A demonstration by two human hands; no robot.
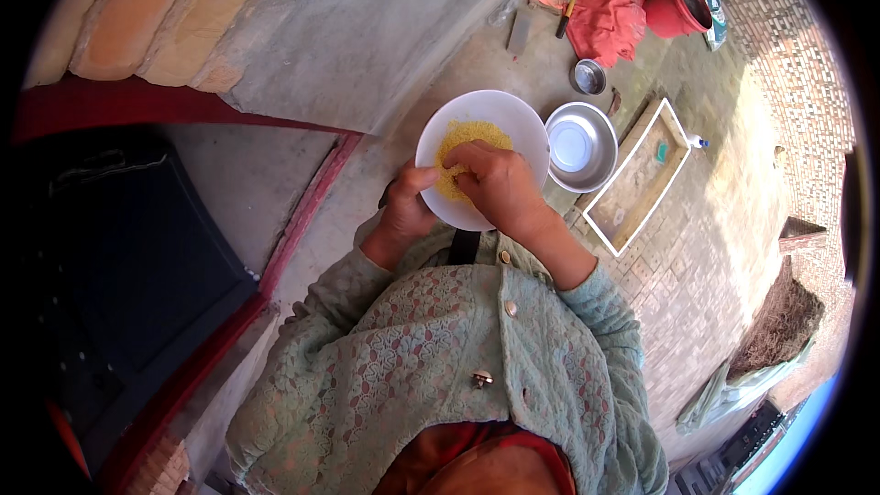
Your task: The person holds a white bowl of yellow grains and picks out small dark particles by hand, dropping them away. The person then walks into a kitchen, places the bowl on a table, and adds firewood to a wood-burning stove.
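The left hand [404,206] grips the near rim of the white plate [522,124], steadying it while right-hand fingers [467,160] pinch through yellow grain [472,136].

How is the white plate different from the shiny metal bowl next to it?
The white plate has yellow grains on it; the metal bowl has only a white disc inside, no grains.
The left hand holds the white plate and the right hand reaches into its grains; nobody touches the metal bowl, which sits on the ground.
The plate looks wider.
Both are round.
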